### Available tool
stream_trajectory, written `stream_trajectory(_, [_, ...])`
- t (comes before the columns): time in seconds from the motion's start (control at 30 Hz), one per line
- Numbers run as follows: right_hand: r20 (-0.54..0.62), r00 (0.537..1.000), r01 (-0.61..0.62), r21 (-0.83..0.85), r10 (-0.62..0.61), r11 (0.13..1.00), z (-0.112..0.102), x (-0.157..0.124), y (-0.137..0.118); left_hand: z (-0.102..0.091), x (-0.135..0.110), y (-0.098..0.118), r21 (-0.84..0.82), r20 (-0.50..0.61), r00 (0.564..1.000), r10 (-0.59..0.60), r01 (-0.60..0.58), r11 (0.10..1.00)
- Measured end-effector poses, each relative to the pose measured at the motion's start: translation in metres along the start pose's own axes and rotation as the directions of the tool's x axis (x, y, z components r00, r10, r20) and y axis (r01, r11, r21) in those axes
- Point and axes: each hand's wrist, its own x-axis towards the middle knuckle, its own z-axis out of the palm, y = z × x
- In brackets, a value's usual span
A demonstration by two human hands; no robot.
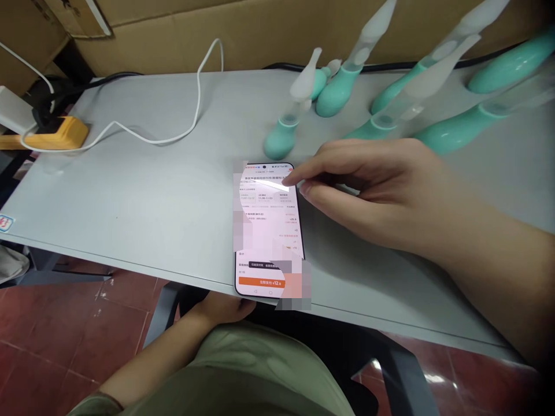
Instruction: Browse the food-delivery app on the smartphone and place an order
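Note:
A smartphone [266, 231] lies face up near the front edge of the grey table, its screen lit with an orange bar at the bottom. Parts of it are blurred into blocks. My right hand [381, 190] comes in from the right, index finger stretched to the phone's upper right edge and thumb just below; it holds nothing. Whether the fingertip touches the glass I cannot tell. My left hand [225, 306] rests below the table edge near the phone's lower end, its fingers mostly hidden. Behind the phone stands a turquoise squeeze bulb [280, 138] with a clear tube and whitish tip.
Several more turquoise bulbs [338, 92] stand at the back right, some behind my right hand. A white cable [165, 140] winds across the left of the table [130, 196] from a yellow power strip [65, 134]. Cardboard [173, 34] lines the back.

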Motion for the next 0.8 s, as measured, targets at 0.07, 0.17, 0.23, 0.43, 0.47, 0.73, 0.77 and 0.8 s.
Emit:
stream_trajectory(0.07, [0.001,1.0,-0.002,-0.002,0.002,1.0,0.0001,0.0006,0.0001,0.0002,-0.0002,0.0002,-0.007,0.002,1.0,0.0,0.0,1.0])
stream_trajectory(0.17, [0.0,1.0,-0.003,-0.002,0.003,1.0,-0.0005,0.0004,-0.0001,0.0012,-0.0007,-0.0002,-0.01,-0.013,1.0,-0.002,0.002,1.0])
stream_trajectory(0.23, [-0.007,1.0,-0.004,-0.004,0.004,1.0,-0.0011,-0.0004,-0.0003,0.002,-0.0011,-0.0009,-0.007,-0.013,1.0,-0.005,0.005,1.0])
stream_trajectory(0.43, [-0.021,1.0,-0.016,-0.012,0.016,1.0,-0.0013,-0.0007,0.0005,0.002,-0.0012,-0.0018,-0.013,-0.003,1.0,0.004,-0.004,1.0])
stream_trajectory(0.47, [-0.019,1.0,-0.015,-0.011,0.015,1.0,-0.0009,-0.0002,0.0008,0.0017,-0.001,-0.0016,-0.014,-0.005,1.0,0.003,-0.003,1.0])
stream_trajectory(0.73, [0.054,0.998,0.047,-0.031,-0.045,0.998,0.0018,0.0016,0.0037,-0.0028,0.0015,0.0014,-0.031,-0.025,1.0,0.013,-0.013,0.999])
stream_trajectory(0.77, [0.064,0.997,0.049,-0.035,-0.047,0.998,0.0017,0.0015,0.004,-0.0031,0.0017,0.0016,-0.028,-0.019,1.0,0.009,-0.01,1.0])
stream_trajectory(0.8, [0.065,0.997,0.05,-0.041,-0.047,0.998,0.0015,0.0013,0.0042,-0.003,0.0018,0.0017,-0.023,-0.013,1.0,0.005,-0.005,1.0])
